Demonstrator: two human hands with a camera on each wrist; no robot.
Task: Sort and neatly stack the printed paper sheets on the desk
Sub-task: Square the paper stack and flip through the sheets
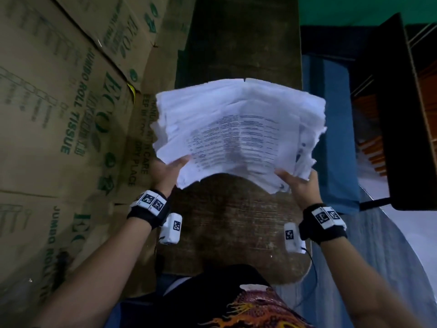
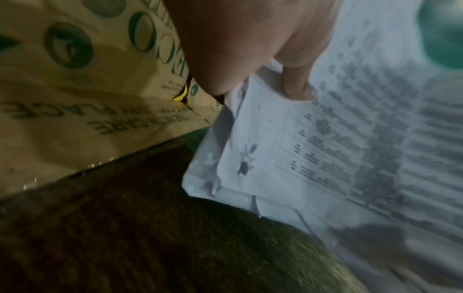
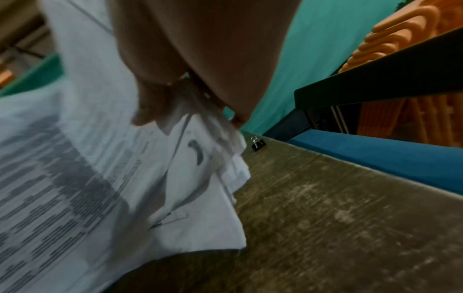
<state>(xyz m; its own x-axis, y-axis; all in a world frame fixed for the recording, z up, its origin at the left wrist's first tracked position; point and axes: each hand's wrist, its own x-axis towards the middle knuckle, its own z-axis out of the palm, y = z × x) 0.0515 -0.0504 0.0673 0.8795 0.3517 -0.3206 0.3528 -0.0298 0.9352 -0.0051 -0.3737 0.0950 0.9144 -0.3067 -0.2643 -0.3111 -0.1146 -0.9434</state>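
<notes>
We have all the paper in one big pile now, and we hold it up over the brown desk. We think the gathering part is done. The neat part is not done yet, because the edges stick out in ragged steps on both sides. We cannot tell if the sheets are sorted.

Close to us, our left hand holds the near left corner of the paper pile. The thumb lies on top of the printed page and pinches it, and the other fingers are hidden under the pile. Our right hand pinches the near right corner the same way, thumb on top, fingers hidden below. The pile sags in the middle between the two hands, so the near edge makes an arch.

A bit farther, past the right corner, a small black clip lies on the desk near its edge.

To the left stand the cardboard boxes. To the right is a blue cushion.
</notes>
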